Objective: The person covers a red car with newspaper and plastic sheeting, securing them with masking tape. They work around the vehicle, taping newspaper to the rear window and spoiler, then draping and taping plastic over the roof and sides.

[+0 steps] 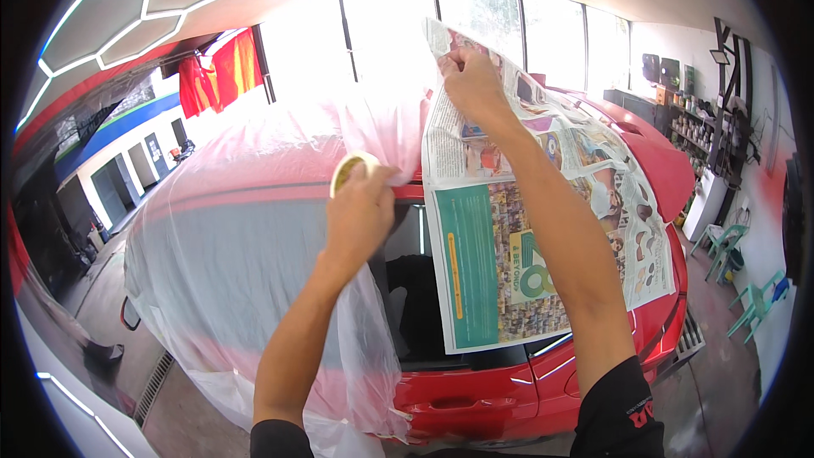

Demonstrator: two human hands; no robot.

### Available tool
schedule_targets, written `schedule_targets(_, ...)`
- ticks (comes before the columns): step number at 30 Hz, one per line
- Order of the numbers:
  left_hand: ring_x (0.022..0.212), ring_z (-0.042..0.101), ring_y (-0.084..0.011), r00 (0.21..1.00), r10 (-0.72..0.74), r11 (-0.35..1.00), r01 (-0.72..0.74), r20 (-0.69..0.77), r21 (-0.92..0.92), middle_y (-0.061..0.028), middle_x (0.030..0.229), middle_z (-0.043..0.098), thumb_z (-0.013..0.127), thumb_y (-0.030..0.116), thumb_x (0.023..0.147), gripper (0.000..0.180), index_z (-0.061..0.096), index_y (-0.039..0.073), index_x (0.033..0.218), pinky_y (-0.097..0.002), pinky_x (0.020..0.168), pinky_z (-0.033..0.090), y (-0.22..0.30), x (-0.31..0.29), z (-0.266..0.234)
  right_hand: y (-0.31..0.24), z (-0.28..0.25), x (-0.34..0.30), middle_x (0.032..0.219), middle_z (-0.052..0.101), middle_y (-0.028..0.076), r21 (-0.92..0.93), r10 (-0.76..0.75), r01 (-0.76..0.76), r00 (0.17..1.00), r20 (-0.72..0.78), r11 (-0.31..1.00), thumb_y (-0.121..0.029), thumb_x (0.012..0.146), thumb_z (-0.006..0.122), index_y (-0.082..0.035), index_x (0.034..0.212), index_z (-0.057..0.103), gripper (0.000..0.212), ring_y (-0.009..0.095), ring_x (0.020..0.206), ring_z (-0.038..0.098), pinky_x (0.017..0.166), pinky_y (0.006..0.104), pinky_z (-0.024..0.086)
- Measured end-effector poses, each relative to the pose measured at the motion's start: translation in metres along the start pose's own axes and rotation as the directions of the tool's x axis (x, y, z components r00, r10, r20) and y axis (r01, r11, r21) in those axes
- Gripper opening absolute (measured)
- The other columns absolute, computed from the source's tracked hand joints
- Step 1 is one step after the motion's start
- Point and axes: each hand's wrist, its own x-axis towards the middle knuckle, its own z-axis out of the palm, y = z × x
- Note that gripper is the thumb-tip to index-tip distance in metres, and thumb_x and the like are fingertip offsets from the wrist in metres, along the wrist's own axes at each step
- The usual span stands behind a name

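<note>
A roll of masking tape (pixel 346 171) is in my left hand (pixel 363 208), which is raised in front of the red car (pixel 458 403). My right hand (pixel 475 85), reaching farther out, pinches the upper left corner of a newspaper sheet (pixel 462 263). The newspaper hangs over the car's rear side window and spreads right toward its back end. To the left, clear plastic film (pixel 237 280) drapes over the roof and front side. A strip of dark window (pixel 411 297) shows between film and newspaper.
Green plastic chairs (pixel 755 305) stand by the right wall. Shelves of cans (pixel 691 131) are at the far right. A floor drain grate (pixel 153 386) runs along the left, and red cloth (pixel 222 75) hangs at the back left.
</note>
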Motion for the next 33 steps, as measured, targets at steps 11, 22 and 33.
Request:
schedule_targets(11,0.083,0.068,-0.0376,0.991,-0.027,0.998,0.034,-0.132,0.054,-0.0161,0.097,0.063,0.066,0.009,0.097,0.034,0.067,0.008,0.132,-0.0496,0.067,0.054,0.058,-0.051,0.075,0.009,0.016,0.036,0.115,0.078,0.023,-0.225,-0.120,0.158,0.978,0.173,0.961,-0.029,0.100,0.068,-0.001,0.122,0.077,0.037,0.037,0.105,0.076,0.095,0.0482,0.058)
schedule_targets(22,0.093,0.065,-0.0435,0.957,-0.210,0.968,0.232,-0.200,0.094,-0.0242,0.106,0.061,0.069,0.015,0.100,0.041,0.064,0.008,0.140,-0.0515,0.075,0.053,0.058,-0.090,0.073,0.018,-0.009,-0.126,0.117,0.071,0.013,-0.428,-0.416,0.676,0.721,0.554,0.600,-0.034,0.099,0.073,-0.007,0.111,0.079,0.031,0.036,0.119,0.068,0.093,0.0495,0.059)
schedule_targets(33,0.078,0.069,-0.0383,0.960,-0.111,0.987,0.138,-0.258,0.087,-0.0165,0.097,0.067,0.070,0.005,0.097,0.031,0.076,0.013,0.127,-0.0475,0.063,0.055,0.041,-0.127,0.077,0.022,-0.030,-0.098,0.105,0.075,0.014,-0.080,-0.443,0.508,0.809,0.385,0.858,-0.030,0.103,0.067,-0.003,0.106,0.082,0.030,0.036,0.103,0.072,0.091,0.0479,0.057)
